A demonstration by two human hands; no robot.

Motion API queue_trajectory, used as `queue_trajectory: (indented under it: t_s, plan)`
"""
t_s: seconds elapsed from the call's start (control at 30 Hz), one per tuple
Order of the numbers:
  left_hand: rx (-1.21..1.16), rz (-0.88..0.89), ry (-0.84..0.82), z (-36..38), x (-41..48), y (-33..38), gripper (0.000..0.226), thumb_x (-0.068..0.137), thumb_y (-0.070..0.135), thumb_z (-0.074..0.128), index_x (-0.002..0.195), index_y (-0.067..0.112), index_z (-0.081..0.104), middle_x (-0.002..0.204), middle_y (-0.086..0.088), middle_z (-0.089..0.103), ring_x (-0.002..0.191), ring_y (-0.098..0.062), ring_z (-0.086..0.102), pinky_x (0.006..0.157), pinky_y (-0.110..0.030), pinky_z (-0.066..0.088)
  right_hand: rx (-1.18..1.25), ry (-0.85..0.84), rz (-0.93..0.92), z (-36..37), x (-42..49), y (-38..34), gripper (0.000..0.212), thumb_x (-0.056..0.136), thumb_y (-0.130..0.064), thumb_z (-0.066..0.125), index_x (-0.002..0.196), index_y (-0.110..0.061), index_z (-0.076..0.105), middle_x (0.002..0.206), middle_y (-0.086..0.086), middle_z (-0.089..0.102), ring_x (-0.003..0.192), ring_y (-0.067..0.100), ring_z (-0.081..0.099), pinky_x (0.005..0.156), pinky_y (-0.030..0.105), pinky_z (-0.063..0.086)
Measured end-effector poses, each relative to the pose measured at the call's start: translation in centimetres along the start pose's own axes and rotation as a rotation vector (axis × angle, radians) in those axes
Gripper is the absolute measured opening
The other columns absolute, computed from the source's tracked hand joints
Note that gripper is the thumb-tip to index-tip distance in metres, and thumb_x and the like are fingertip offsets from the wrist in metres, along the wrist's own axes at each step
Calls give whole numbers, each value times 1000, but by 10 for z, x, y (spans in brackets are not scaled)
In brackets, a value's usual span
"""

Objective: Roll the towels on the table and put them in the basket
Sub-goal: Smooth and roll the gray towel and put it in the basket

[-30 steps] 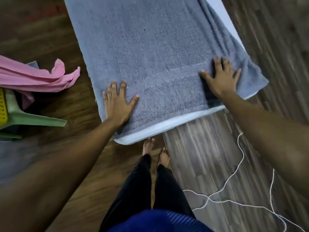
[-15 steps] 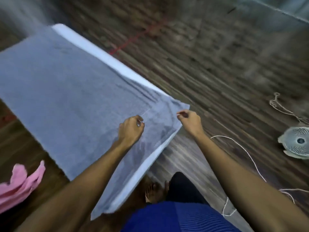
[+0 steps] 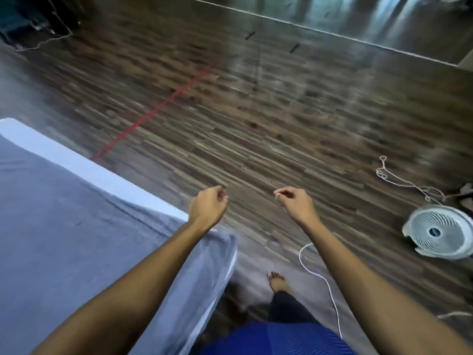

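A grey-blue towel lies spread flat over the white table at the left, its near corner hanging off the table's end. My left hand hovers just past the towel's right corner, off the cloth, fingers curled in with nothing in them. My right hand is raised over the wooden floor to the right, also loosely curled and holding nothing. No basket is in view.
A small white fan lies on the floor at the right, with a tangled cord behind it. A white cable runs past my bare foot. A red line crosses the wooden floor.
Both hands let go of the towel's corner and lifted off to the right. My view swung right, away from the table, and the pink cloth left the frame.
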State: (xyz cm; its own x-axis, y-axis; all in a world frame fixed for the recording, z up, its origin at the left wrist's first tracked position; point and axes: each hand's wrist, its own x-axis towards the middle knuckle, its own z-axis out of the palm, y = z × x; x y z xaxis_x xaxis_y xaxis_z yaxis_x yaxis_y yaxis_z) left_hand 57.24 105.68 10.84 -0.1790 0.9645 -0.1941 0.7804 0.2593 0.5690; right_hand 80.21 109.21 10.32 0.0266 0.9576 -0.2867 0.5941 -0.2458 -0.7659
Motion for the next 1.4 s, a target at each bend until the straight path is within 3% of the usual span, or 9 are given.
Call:
queue_trajectory:
  t_s: [0.07,0.23,0.43,0.67,0.87,0.97,1.17,1.33,1.4]
  plan:
    - [-28,-26,16,1,29,13,12,92,26,54,93,20,64,87,-1,68,89,-26,63,76,-36,51,-10,-64,-22,-8,41,-8,15,88,-20,63,97,-20,75,92,0,72,95,20,66,85,34,50]
    - [-91,-187,115,-4,93,33,15,93,25,54,97,17,66,85,0,66,90,-26,63,77,-34,50,-70,-240,-119,-15,134,-46,14,90,-20,63,99,-20,73,96,1,73,93,15,65,81,24,44]
    - [-185,-470,300,-13,118,-10,15,91,26,56,96,18,68,84,-3,69,85,-26,64,75,-33,51,-205,-503,-255,50,206,-104,14,88,-19,64,97,-22,74,93,2,73,92,18,67,86,28,49]
    - [-338,-770,579,-12,113,-88,19,85,19,52,92,16,70,89,-5,71,85,-23,64,76,-31,50,-418,-875,-484,163,225,-154,13,87,-19,64,89,-31,69,94,-1,73,94,20,68,92,41,52]
    - [-512,-1064,874,10,67,-100,18,81,20,51,90,14,66,75,-3,63,77,-26,62,69,-35,46,-607,-1175,-673,229,205,-188,11,91,-16,62,95,-23,69,91,1,72,90,19,68,86,35,53]
    - [-457,-1196,1042,38,44,-83,13,82,16,50,82,9,62,78,-10,61,76,-30,58,67,-36,43,-749,-1313,-850,254,186,-196,16,93,-19,60,105,-19,70,95,-3,69,90,13,65,77,24,48]
    - [-323,-1457,1257,87,42,-40,16,78,16,45,75,10,59,77,-8,60,73,-29,56,66,-39,49,-900,-1628,-1433,301,150,-198,23,90,-9,56,109,-13,69,105,6,69,96,21,63,88,27,46]
    - [-325,-1582,1209,111,70,-20,7,82,19,60,84,12,60,84,-5,59,78,-25,55,71,-42,50,-889,-1805,-1928,338,141,-195,30,81,-2,60,108,-13,70,111,8,65,106,30,58,90,35,45]
    - [-356,-1639,1154,117,84,-14,24,75,17,71,97,11,63,94,-6,59,88,-26,56,77,-43,51,-957,-1858,-2106,351,139,-196,36,81,-3,61,116,-13,68,120,9,62,110,33,57,91,39,46]
